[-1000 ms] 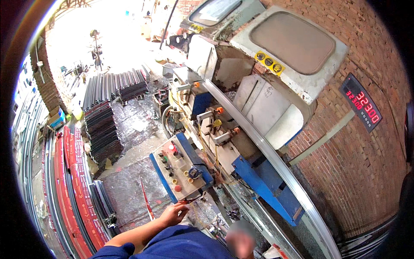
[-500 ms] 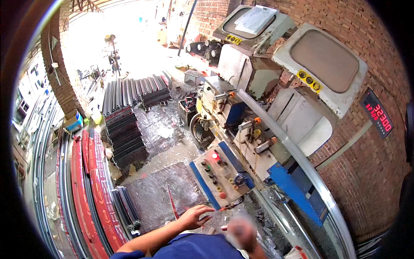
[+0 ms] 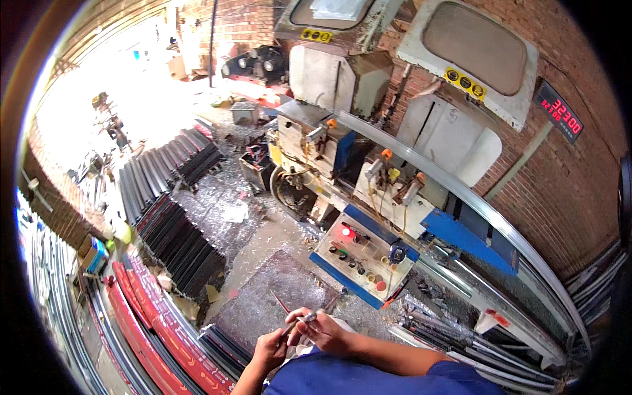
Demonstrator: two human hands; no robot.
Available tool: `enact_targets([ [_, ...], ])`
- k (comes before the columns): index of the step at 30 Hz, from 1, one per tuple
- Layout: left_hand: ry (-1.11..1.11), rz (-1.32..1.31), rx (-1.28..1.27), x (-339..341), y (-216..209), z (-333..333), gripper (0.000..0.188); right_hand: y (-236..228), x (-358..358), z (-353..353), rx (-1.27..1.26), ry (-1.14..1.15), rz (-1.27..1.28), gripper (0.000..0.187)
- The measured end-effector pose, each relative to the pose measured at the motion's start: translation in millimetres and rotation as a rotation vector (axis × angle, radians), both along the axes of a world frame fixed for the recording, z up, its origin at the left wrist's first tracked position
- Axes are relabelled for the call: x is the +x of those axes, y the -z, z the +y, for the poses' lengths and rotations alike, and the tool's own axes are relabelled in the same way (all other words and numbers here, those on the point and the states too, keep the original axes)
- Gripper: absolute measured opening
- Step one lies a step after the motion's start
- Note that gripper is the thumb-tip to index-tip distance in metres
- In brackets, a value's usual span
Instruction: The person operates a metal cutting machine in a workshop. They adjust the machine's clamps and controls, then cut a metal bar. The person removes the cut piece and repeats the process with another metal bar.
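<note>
In front of my blue-clad torso, at the lower edge, my two hands meet. My left hand [image 3: 270, 349] is closed, with thumb and fingers pinched around the lower end of a short, thin stick-like thing [image 3: 290, 328]. My right hand [image 3: 327, 332] closes over its other end, where a greyish tip shows by the fingers. Its exact kind is too small to make out. Just beyond the fingers, a thin red strip [image 3: 280, 301] shows against the dark floor sheet. The control panel [image 3: 359, 257], with buttons, knobs and a lit red lamp, stands ahead of my right hand, untouched.
A cutting machine [image 3: 395, 187] carries a long silver profile [image 3: 461, 191] curving along its right side. Stacked dark profiles [image 3: 178, 243] and red-wrapped lengths [image 3: 171, 329] lie on the left. Metal offcuts [image 3: 461, 345] lie low right. A red-digit display [image 3: 559, 112] hangs by the brick wall.
My view has turned, shifting the machine's far end leftward. My hands, apart before with the left one's fingers loosely spread, have come together on the thin stick-like thing.
</note>
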State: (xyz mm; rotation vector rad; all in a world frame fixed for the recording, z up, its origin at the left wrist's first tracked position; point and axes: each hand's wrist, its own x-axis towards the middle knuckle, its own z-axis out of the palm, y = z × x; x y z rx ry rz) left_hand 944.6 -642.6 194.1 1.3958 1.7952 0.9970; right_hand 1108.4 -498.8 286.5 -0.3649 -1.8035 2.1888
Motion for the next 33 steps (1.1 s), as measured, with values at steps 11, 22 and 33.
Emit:
enact_targets([
  [11,-0.076,0.296,-0.138,-141.7,-8.9,120.6,0.015,82.6,-98.4,137.3,0.553,0.334,-0.272,0.026],
  [22,-0.267,0.373,-0.716,-309.2,109.1,106.2,0.044,199.9,-22.6,235.9,0.272,0.799,-0.985,0.028],
  [33,0.092,0.384,-0.728,-466.7,215.4,224.3,0.042,221.3,-83.2,296.5,0.443,1.182,-0.981,0.026],
])
